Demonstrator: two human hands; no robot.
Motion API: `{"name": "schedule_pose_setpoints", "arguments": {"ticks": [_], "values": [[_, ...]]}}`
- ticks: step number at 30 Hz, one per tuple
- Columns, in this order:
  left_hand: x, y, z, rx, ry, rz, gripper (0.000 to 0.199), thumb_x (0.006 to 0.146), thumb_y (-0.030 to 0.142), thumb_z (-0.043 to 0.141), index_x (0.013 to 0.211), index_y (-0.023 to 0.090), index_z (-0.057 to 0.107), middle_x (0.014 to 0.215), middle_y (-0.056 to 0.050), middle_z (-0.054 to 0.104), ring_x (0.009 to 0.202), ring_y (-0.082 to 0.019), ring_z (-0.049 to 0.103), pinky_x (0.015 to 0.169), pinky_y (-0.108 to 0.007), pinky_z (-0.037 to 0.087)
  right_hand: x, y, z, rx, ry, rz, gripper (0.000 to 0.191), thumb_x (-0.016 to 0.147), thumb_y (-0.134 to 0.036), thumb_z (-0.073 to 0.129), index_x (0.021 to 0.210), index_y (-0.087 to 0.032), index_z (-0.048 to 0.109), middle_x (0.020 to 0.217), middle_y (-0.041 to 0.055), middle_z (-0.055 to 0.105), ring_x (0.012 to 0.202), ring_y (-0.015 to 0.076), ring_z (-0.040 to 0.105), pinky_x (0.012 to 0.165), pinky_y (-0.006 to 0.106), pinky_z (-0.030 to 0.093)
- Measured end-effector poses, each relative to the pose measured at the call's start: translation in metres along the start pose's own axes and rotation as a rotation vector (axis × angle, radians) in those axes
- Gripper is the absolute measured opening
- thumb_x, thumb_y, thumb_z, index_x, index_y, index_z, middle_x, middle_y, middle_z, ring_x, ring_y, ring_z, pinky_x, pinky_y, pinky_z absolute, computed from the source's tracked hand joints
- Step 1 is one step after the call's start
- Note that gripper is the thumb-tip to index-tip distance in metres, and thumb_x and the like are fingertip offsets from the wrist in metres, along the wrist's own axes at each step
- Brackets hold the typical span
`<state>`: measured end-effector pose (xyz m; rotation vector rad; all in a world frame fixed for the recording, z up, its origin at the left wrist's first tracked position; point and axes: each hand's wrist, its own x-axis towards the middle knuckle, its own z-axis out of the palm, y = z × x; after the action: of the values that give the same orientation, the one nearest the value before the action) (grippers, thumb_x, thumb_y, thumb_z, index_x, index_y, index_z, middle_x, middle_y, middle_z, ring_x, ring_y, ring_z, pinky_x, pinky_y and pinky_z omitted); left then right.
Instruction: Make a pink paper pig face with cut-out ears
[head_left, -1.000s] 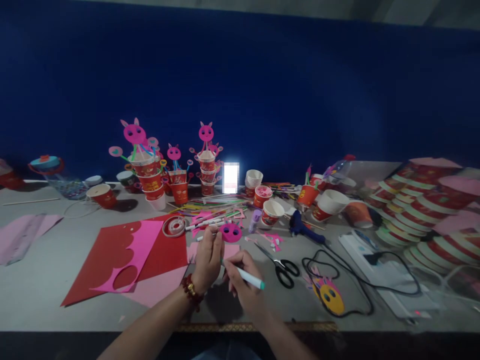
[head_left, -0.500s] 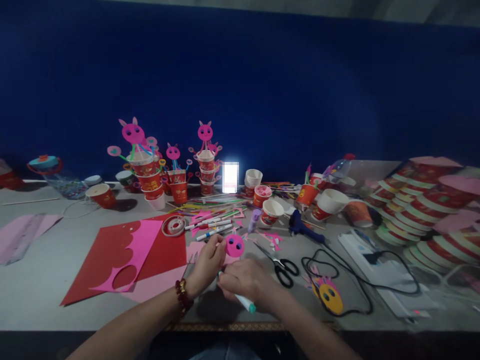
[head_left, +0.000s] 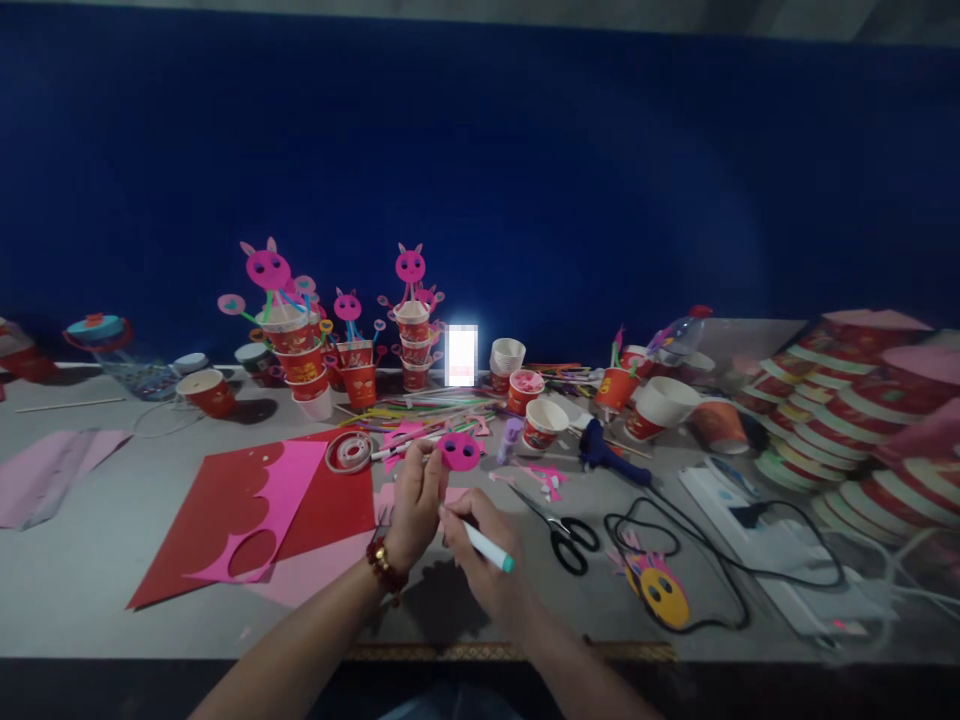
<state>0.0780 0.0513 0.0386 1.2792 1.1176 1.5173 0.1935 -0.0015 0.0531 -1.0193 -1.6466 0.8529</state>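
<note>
Between the fingers of my left hand (head_left: 416,500) is a round pink paper face (head_left: 459,452) with two dark eyes, held up off the table and tilted. My right hand (head_left: 484,550) grips a white marker (head_left: 486,546) with a green end pointing toward me; its other end is near my left fingers. The two hands are close together, just below the face. Black-handled scissors (head_left: 566,535) lie to the right of my right hand. Pink paper scraps (head_left: 551,480) lie beyond the scissors' blades. Under my left hand's side, pink paper partly shows.
Left lie red card (head_left: 180,520), a cut pink sheet (head_left: 289,500) and a tape roll (head_left: 349,452). Behind stand decorated cup stacks (head_left: 300,365). Right are a blue glue gun (head_left: 604,455), its black cord (head_left: 697,545), a yellow paper face (head_left: 664,592) and stacked cups (head_left: 847,400).
Both hands have risen away from me. The pink face has tilted and shifted slightly left and upward. The marker has lifted, showing more of its white barrel.
</note>
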Motion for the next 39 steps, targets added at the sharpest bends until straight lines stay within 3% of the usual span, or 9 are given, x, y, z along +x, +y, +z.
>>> {"name": "schedule_pose_setpoints", "arguments": {"ticks": [5,10,13,17,20,23,26,32,39], "values": [[0.006,-0.005,0.002,-0.025,-0.125,-0.108,0.031,0.091,0.05,0.056,0.082,0.022,0.048,0.057,0.009,0.04,0.047,-0.01,0.038,0.045,-0.021,0.032,0.011,0.003,-0.016,-0.439,-0.144,-0.304,0.018,0.094,-0.02,0.052,0.077,-0.023,0.057,0.067,0.0008,0.063,0.061,0.0167,0.058,0.058,0.027,0.036],[0.005,-0.017,-0.003,0.002,-0.141,-0.135,0.031,0.088,0.049,0.058,0.077,0.021,0.048,0.052,0.01,0.04,0.043,-0.009,0.036,0.042,-0.02,0.029,0.021,0.012,-0.021,-0.475,-0.315,-0.481,0.023,0.088,-0.015,0.054,0.066,-0.022,0.055,0.06,-0.0014,0.06,0.055,0.0149,0.052,0.053,0.026,0.031],[0.007,-0.011,-0.006,0.023,-0.075,-0.07,0.029,0.092,0.048,0.054,0.083,0.021,0.049,0.052,0.01,0.041,0.044,-0.01,0.038,0.044,-0.021,0.03,0.02,0.01,-0.019,-0.362,-0.286,-0.328,0.02,0.092,-0.02,0.052,0.073,-0.022,0.058,0.062,-0.001,0.061,0.056,0.0151,0.056,0.051,0.025,0.036],[0.012,-0.001,-0.01,0.005,0.004,0.005,0.029,0.095,0.051,0.05,0.093,0.022,0.048,0.055,0.009,0.045,0.048,-0.01,0.041,0.048,-0.021,0.034,0.01,0.01,-0.014,0.191,-0.116,0.135,0.024,0.097,-0.041,0.052,0.081,-0.023,0.054,0.063,-0.0041,0.062,0.043,0.0107,0.054,0.04,0.02,0.041],[0.014,-0.002,-0.016,-0.036,0.025,-0.011,0.033,0.091,0.054,0.056,0.093,0.021,0.05,0.057,0.009,0.041,0.047,-0.009,0.037,0.046,-0.02,0.03,0.003,0.018,-0.015,0.377,0.014,0.282,0.032,0.091,-0.05,0.06,0.076,-0.022,0.052,0.059,-0.004,0.063,0.037,0.0082,0.047,0.034,0.018,0.037],[0.013,-0.008,-0.023,-0.085,0.024,-0.073,0.035,0.088,0.054,0.06,0.089,0.021,0.051,0.056,0.011,0.035,0.045,-0.007,0.032,0.043,-0.019,0.026,0.0,0.027,-0.025,0.407,0.188,0.291,0.031,0.087,-0.05,0.067,0.083,-0.02,0.059,0.064,-0.0007,0.067,0.04,0.0091,0.05,0.034,0.018,0.039],[0.006,-0.009,-0.025,-0.117,0.007,-0.117,0.034,0.088,0.051,0.062,0.084,0.019,0.053,0.058,0.008,0.042,0.048,-0.008,0.037,0.045,-0.019,0.032,0.002,0.033,-0.033,0.401,0.324,0.281,0.034,0.086,-0.049,0.069,0.103,-0.02,0.065,0.085,0.0057,0.072,0.053,0.0134,0.059,0.04,0.022,0.047],[-0.013,0.001,-0.01,-0.114,-0.025,-0.088,0.031,0.088,0.049,0.063,0.086,0.018,0.059,0.066,0.004,0.051,0.058,-0.01,0.047,0.055,-0.021,0.041,0.007,0.039,-0.026,0.292,0.242,0.233,0.026,0.088,-0.047,0.067,0.092,-0.021,0.069,0.072,-0.0006,0.063,0.051,0.0122,0.055,0.045,0.023,0.047],[-0.022,0.001,-0.009,-0.132,-0.108,-0.072,0.026,0.091,0.045,0.061,0.091,0.019,0.06,0.07,0.002,0.054,0.063,-0.013,0.051,0.061,-0.024,0.044,0.007,0.042,-0.019,0.302,0.28,0.265,0.028,0.086,-0.046,0.069,0.077,-0.02,0.061,0.061,-0.0052,0.052,0.047,0.0094,0.046,0.043,0.02,0.039]]}}
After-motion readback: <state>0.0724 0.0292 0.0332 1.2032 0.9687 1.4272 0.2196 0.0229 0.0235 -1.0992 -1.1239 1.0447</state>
